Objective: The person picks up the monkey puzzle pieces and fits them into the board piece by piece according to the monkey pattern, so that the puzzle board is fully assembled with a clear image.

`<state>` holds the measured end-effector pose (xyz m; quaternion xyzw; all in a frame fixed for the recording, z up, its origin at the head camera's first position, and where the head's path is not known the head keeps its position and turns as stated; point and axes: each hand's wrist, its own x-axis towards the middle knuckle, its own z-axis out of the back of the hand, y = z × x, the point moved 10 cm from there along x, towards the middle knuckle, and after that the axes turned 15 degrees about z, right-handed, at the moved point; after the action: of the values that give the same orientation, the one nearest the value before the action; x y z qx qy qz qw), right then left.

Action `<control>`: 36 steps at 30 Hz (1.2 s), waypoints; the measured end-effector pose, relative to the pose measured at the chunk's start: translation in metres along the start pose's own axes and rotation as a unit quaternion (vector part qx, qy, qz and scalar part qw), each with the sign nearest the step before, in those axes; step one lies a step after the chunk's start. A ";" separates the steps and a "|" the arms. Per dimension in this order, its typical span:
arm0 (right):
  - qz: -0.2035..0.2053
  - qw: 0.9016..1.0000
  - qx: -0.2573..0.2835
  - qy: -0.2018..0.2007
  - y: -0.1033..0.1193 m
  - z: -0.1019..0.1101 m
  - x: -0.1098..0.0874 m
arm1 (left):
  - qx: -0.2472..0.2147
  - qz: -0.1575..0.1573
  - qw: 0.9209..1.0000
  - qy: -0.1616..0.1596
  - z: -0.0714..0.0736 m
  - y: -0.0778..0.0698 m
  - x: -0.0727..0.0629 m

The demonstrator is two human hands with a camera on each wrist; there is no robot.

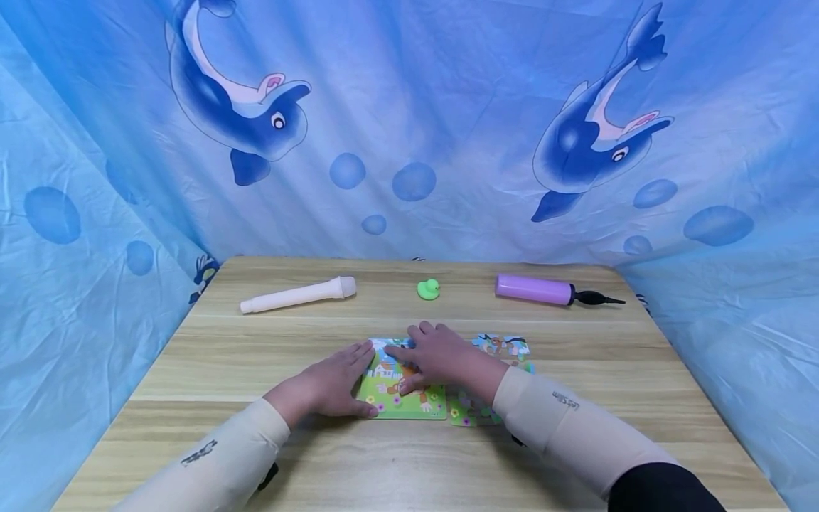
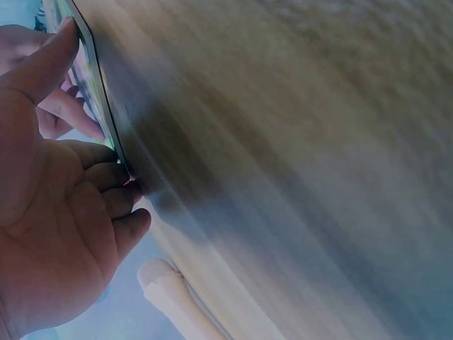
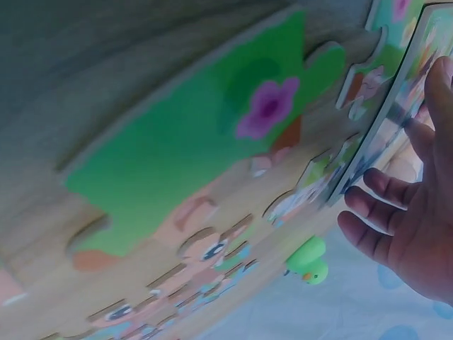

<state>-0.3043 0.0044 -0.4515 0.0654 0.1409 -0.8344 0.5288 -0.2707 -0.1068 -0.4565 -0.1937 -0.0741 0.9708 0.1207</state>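
Note:
A picture puzzle board (image 1: 409, 412) with a green lower border lies flat on the table. Against its left side rests my left hand (image 1: 335, 380), thumb near the front corner and fingers along the edge, as the left wrist view also shows. My right hand (image 1: 444, 359) reaches over the board from the right, its index finger and thumb touching the picture and hiding part of it. Loose puzzle pieces (image 1: 463, 416) lie just right of the board, partly under my right forearm. The right wrist view shows a green piece with a purple flower (image 3: 177, 134) up close.
Along the back of the wooden table (image 1: 211, 384) lie a white microphone-shaped object (image 1: 297, 294), a small green toy duck (image 1: 428, 289) and a purple hand pump (image 1: 534, 290) with a black nozzle. Blue dolphin-print curtain (image 1: 473, 142) hangs behind and at both sides.

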 end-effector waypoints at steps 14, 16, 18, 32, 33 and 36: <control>-0.005 1.000 0.004 0.009 -0.006 -0.004 0.001 | 0.016 -0.003 1.000 -0.007 -0.004 -0.001 0.005; -0.012 0.999 0.036 -0.002 -0.013 -0.004 -0.003 | 0.017 -0.004 1.000 -0.010 -0.004 -0.001 0.006; -0.021 0.998 0.060 -0.018 -0.021 -0.006 -0.008 | 0.020 -0.005 1.000 -0.012 -0.004 -0.002 0.007; -0.122 0.975 0.148 -0.111 -0.103 -0.026 -0.103 | 0.038 -0.002 0.999 -0.013 -0.001 -0.003 0.003; -0.131 0.975 0.148 -0.104 -0.108 -0.030 -0.109 | 0.037 -0.002 0.999 -0.013 -0.001 -0.003 0.003; -0.142 0.973 0.157 -0.091 -0.116 -0.038 -0.121 | 0.037 -0.003 0.999 -0.013 0.000 -0.004 0.003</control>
<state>-0.3582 0.1669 -0.4375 0.0511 -0.0328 -0.9152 0.3984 -0.2729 -0.1019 -0.4568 -0.1761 -0.0400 0.9749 0.1300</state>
